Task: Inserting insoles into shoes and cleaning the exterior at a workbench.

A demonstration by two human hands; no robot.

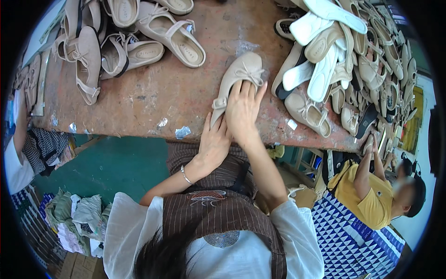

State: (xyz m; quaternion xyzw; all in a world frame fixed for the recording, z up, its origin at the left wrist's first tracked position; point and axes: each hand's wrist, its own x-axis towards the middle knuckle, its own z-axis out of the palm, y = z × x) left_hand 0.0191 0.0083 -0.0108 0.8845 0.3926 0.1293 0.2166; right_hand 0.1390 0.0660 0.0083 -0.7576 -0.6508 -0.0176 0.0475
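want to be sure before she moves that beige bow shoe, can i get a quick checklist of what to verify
1. Right hand flat on the beige bow shoe: ok.
2. Left hand at the shoe's heel end: ok.
3. Shoe lying fully on the worn brown table: ok.
4. Bare table left of the shoe: ok.
5. Pile of shoes and white insoles close on the right, apart from the shoe: ok.
6. Firm grip around the shoe: cannot tell.
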